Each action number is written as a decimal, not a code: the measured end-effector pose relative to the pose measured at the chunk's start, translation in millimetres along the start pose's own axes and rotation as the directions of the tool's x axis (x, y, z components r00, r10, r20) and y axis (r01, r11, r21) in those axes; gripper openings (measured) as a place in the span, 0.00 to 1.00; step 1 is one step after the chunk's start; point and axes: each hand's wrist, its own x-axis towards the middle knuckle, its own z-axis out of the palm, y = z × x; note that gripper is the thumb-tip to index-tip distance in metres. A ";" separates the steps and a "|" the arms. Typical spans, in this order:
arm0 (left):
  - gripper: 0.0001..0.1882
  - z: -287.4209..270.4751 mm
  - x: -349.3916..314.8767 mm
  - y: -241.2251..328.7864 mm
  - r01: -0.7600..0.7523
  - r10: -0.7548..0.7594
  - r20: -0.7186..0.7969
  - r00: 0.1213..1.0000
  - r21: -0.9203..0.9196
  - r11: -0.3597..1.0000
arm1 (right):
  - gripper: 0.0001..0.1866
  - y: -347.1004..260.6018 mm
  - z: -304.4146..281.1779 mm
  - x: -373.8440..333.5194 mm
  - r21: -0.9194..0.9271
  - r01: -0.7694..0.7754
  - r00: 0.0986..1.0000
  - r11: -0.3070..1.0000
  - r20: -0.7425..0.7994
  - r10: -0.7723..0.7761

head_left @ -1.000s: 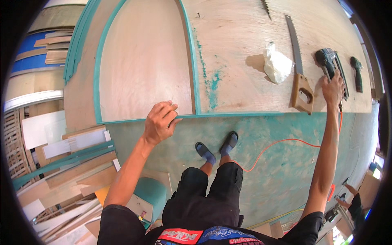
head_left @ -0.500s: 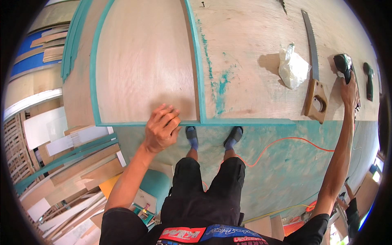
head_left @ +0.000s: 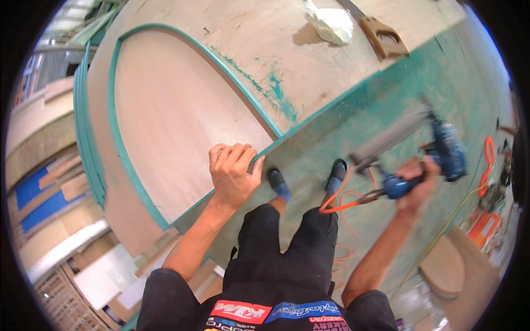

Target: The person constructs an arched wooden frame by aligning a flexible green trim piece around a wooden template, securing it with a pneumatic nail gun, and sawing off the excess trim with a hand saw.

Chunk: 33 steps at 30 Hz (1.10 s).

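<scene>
My right hand [head_left: 415,187] is wrapped round the handle of a blue nail gun [head_left: 450,151] with a long grey magazine, held out over the floor. An orange air hose [head_left: 345,207] runs from its handle. The gun and hand are blurred by motion. My left hand [head_left: 236,174] is closed over the green front edge strip [head_left: 309,118] of the plywood sheet [head_left: 176,110], fingers on top and thumb at the outer side. A thin green curved strip [head_left: 237,83] stands on the sheet and meets the front strip right of my left hand.
A white plastic bag [head_left: 331,25] and a handsaw [head_left: 383,38] lie on the sheet's far right. A small nail [head_left: 206,30] lies beyond the curved strip. Green strips [head_left: 88,132] and stacked boards [head_left: 55,182] fill the left side. A rounded board [head_left: 443,267] is at lower right.
My right hand has lifted the nail gun off the sheet and brought it nearer, over the floor. My left hand has closed over the front edge strip. The view has turned.
</scene>
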 end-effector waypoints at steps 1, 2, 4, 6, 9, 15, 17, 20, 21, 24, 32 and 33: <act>0.10 -0.8 -0.3 1.3 -0.009 0.009 0.024 1.000 -0.010 1.000 | 0.18 40.0 1.3 -29.5 -0.064 -0.001 0.999 0.998 -0.046 -0.002; 0.09 -2.8 2.1 2.3 -0.025 0.024 0.058 0.998 0.028 0.999 | 0.19 73.7 10.9 -57.3 -0.061 -0.055 0.993 0.997 -0.105 0.048; 0.09 -8.6 5.4 4.1 -0.040 0.038 0.089 0.995 0.023 0.999 | 0.16 135.0 11.5 -94.4 -0.007 -0.152 0.986 0.988 -0.072 0.151; 0.09 -10.3 4.7 3.7 -0.065 0.062 0.097 0.993 0.026 0.998 | 0.16 171.3 26.0 -121.5 0.087 -0.269 0.961 0.959 -0.037 0.273; 0.10 -5.6 0.8 -2.1 -0.150 0.148 0.074 0.986 0.028 0.988 | 0.17 223.7 40.8 -136.6 0.050 -0.293 0.956 0.955 -0.007 0.294; 0.09 -0.4 -7.0 -12.3 -0.262 0.262 0.009 0.965 0.073 0.962 | 0.16 250.4 59.0 -148.2 0.237 -0.205 0.978 0.950 0.022 0.206; 0.08 4.8 -9.8 -13.8 -0.274 0.275 0.005 0.962 0.052 0.960 | 0.15 260.0 59.6 -147.0 0.239 -0.175 0.982 0.955 -0.033 0.188; 0.08 2.4 -8.7 -12.4 -0.233 0.232 0.017 0.972 0.050 0.971 | 0.13 259.1 65.4 -147.7 0.286 -0.165 0.980 0.944 -0.057 0.188; 0.08 2.2 -10.5 -11.6 -0.205 0.204 0.031 0.979 0.051 0.977 | 0.13 261.1 65.8 -148.3 0.277 -0.157 0.982 0.948 -0.059 0.180; 0.08 1.7 -10.8 -10.5 -0.206 0.205 0.022 0.979 0.031 0.978 | 0.12 266.9 65.9 -146.1 0.267 -0.128 0.987 0.955 -0.063 0.150; 0.08 3.4 -14.1 -17.3 -0.221 0.222 -0.002 0.975 -0.088 0.971 | 0.13 263.4 63.3 -143.3 0.282 -0.123 0.989 0.951 -0.044 0.141; 0.08 3.0 -12.6 -16.9 -0.216 0.218 0.007 0.976 -0.090 0.972 | 0.13 264.1 63.4 -142.2 0.287 -0.123 0.989 0.950 -0.040 0.140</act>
